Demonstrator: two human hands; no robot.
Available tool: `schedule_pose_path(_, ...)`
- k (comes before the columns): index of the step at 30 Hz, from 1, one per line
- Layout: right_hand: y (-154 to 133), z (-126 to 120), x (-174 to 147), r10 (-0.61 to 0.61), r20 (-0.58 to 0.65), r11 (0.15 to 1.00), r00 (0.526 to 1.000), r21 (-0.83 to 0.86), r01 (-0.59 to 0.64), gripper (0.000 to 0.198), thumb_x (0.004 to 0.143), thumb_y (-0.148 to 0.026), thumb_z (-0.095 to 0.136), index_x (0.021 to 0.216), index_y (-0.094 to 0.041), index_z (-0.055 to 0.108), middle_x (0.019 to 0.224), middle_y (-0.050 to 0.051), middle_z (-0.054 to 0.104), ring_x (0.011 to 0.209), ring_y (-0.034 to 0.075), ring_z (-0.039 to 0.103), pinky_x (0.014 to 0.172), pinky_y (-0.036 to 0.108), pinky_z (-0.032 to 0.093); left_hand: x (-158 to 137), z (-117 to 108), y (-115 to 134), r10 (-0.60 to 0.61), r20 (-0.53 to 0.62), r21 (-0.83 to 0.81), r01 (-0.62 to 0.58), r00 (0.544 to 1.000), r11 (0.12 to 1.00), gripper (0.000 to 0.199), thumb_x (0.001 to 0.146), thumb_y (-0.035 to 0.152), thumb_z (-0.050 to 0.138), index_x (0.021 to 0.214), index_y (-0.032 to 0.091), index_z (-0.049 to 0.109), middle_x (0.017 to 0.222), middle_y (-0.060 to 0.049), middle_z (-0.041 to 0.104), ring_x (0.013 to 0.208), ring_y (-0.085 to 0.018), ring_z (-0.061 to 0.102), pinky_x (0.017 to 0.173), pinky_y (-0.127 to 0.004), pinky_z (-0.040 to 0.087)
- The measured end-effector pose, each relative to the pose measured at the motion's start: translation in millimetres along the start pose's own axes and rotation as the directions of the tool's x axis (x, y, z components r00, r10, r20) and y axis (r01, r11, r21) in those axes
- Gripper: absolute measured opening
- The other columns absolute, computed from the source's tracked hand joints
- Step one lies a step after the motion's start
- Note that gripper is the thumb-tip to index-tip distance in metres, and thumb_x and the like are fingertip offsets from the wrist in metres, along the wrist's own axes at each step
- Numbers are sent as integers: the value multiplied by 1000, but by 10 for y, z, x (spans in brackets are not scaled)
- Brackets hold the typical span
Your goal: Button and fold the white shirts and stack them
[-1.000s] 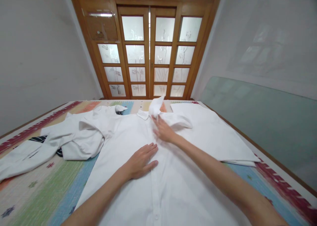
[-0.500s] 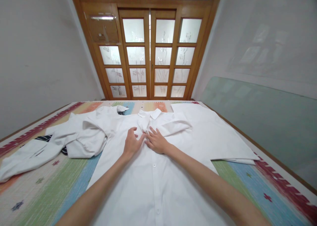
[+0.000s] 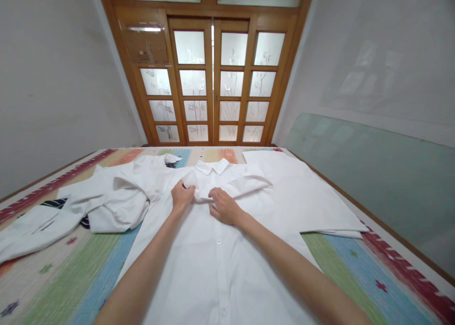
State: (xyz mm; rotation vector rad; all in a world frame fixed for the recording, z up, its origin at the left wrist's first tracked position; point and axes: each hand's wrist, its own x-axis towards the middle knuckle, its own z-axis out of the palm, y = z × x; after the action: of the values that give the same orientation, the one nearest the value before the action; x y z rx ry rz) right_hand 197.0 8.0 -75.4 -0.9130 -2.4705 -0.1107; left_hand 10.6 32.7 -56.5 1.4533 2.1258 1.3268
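Note:
A white button-up shirt (image 3: 199, 268) lies spread front-up across the bed, its collar (image 3: 212, 166) at the far end and its button placket running down the middle. My left hand (image 3: 182, 198) is closed on a raised fold of the shirt's chest, left of the placket. On the right side of the chest is my right hand (image 3: 225, 207), touching the fabric with fingers bent and thumb apart from them. Between the hands the cloth bunches in a crosswise fold. A flattened, creased piece of the shirt lies above my right hand.
A rumpled white garment (image 3: 117, 197) with dark striped parts lies to the left. The shirt's wide right sleeve (image 3: 320, 197) reaches over the striped bedcover (image 3: 103, 258). A pale green panel (image 3: 373, 173) stands along the right wall; wooden glazed doors (image 3: 213, 83) are beyond the bed.
My left hand has moved left and now grips a lifted fold of the shirt. My right hand has drawn its fingers in. The collar lies flatter and more evenly spread.

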Motion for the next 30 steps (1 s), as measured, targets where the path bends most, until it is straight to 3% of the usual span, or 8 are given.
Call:
schedule_pose_path(2,105,-54,-8,90,-72,995,993,-24,-92,39,78,-17,53,116,-10,56,113,15,60,109,26,49,101,42,37,50,-15,-102,-181,7,-211,179,983,961,8,61,23,61,65,18,57,62,-1,61,66,-20,61,60,-29,45)
schedule_pose_path(5,355,-139,-62,254,-181,953,950,-122,-278,55,72,-22,57,125,-8,53,126,18,55,121,31,40,110,49,21,153,-69,-169,-366,20,-589,306,931,748,13,52,17,61,57,18,48,54,4,52,58,-15,55,54,-25,42)
schedule_pose_path(8,594,-187,-156,479,-254,831,840,-180,-527,61,69,-27,57,128,-11,53,125,17,56,117,34,42,109,51,16,262,-172,-157,-380,12,-848,211,925,486,19,47,12,55,56,19,40,54,6,49,57,-11,51,56,-24,42)
schedule_pose_path(10,681,-199,-204,573,-257,759,778,-191,-622,60,69,-30,57,126,-12,56,115,16,60,108,32,46,103,47,24,319,-246,-152,-362,8,-902,163,932,400,21,45,10,53,57,19,38,55,7,49,58,-10,51,58,-23,42)
schedule_pose_path(15,699,-215,-222,583,-274,730,765,-237,-641,49,64,-22,57,112,-14,66,103,14,61,100,30,48,90,40,32,393,-348,-210,-255,41,-940,124,966,319,28,39,4,53,62,18,44,62,5,55,66,-12,55,62,-23,43)
schedule_pose_path(21,784,-257,-237,570,-191,787,799,-154,-597,53,68,-20,54,120,-18,65,115,8,66,108,25,50,106,41,21,428,-398,-187,-194,45,-928,112,980,354,24,42,7,54,62,19,47,59,5,54,63,-12,54,61,-22,43)
schedule_pose_path(27,882,-377,-236,749,-80,656,657,-51,-753,35,79,-23,50,102,-25,75,102,5,71,105,24,53,93,35,30,387,-447,-74,-131,-174,-679,-22,976,734,18,44,12,51,61,17,52,54,5,51,55,-11,47,50,-21,33)
schedule_pose_path(30,918,-467,-254,758,-48,637,650,-161,-754,33,73,-17,55,97,-23,77,106,8,70,107,26,51,93,38,27,350,-458,-23,-82,-170,-601,-38,982,799,18,46,15,50,63,17,54,55,4,53,55,-11,48,48,-20,31)
